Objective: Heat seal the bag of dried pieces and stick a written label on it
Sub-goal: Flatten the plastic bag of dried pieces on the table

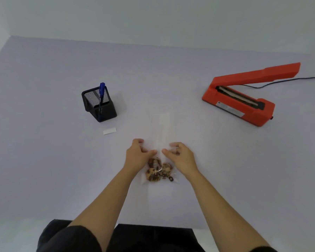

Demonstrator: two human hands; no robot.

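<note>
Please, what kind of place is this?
Probably a small packing desk: a plain table holds an orange heat sealer, a white label and a clear bag of dried pieces.

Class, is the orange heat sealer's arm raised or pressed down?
Raised. The heat sealer has its arm angled up from the hinge, exposing the sealing strip.
</note>
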